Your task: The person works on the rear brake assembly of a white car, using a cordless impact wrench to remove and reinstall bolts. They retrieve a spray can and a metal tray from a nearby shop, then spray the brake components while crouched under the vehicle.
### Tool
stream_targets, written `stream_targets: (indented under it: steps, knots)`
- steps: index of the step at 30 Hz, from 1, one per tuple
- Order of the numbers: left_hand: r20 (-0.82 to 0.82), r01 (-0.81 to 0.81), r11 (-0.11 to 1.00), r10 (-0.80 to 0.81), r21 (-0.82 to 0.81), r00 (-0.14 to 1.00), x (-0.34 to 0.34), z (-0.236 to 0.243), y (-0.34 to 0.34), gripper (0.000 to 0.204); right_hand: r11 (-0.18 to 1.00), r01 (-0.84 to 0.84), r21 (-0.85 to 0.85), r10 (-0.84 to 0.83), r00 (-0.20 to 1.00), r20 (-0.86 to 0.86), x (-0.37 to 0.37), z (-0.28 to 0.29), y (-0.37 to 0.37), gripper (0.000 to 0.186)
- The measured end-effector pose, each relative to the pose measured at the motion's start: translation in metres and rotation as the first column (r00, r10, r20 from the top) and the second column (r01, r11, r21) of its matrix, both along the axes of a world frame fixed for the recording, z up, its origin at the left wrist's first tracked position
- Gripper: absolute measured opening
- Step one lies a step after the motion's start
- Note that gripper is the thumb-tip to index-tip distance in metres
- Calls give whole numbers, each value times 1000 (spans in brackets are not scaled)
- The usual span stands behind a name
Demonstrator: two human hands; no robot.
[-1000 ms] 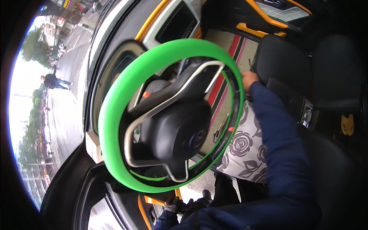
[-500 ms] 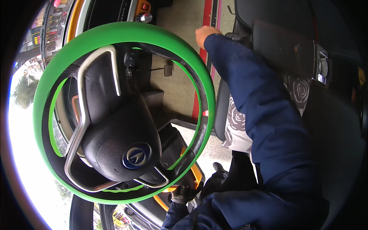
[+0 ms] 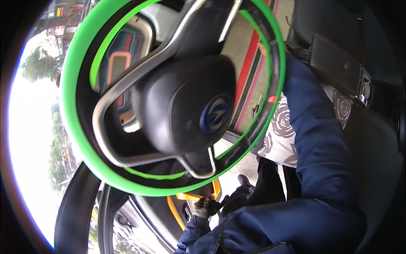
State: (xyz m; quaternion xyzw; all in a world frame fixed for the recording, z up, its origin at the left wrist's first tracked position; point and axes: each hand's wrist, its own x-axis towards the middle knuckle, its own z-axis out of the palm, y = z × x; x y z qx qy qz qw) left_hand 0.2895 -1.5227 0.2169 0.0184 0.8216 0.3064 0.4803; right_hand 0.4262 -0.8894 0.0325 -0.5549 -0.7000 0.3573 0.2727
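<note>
The green-covered steering wheel [image 3: 74, 101] fills much of the view, with its black hub [image 3: 177, 106] in the middle. My bare right hand [image 3: 263, 50] is mostly hidden behind the wheel's right rim, near the front of the black seat; its grip is unclear. A navy sleeve runs from it over a rose-patterned cushion [image 3: 279, 122]. Below the wheel, my gloved left hand [image 3: 206, 206] is closed at the orange door handle [image 3: 190, 196], fingers partly in shadow.
Black seats [image 3: 332, 23] line the right side. The floor mat [image 3: 241, 72] has red and black stripes. Bright road surface [image 3: 228, 169] shows beside my dark-trousered legs [image 3: 264, 182]. Through the windscreen at left are trees [image 3: 40, 63] and shopfronts. A dark pillar [image 3: 69, 207] stands lower left.
My view has swung, so the wheel sits higher and further right than half a second ago. My right hand, then in plain sight, is now mostly behind the rim. My left hand stays low.
</note>
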Motion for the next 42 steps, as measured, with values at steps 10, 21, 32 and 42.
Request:
stream_targets:
  steps: [10,21,32,42]
  knots:
    - [30,-51,998,50,32,998,-7,-33,-64,20,903,240,-355,-427,584,-691,37,-23,-176,20]
    - [41,-151,974,146,167,988,13,-61,-181,20,836,145,-530,-435,764,-477,-8,23,-350,21]
    - [-83,74,997,-74,-5,994,50,-132,-402,23,660,-337,-671,111,927,-357,-14,36,-627,16]
    - [-70,-447,782,465,-434,882,2,-188,-683,31,614,-306,-727,352,931,-95,111,70,-760,20]
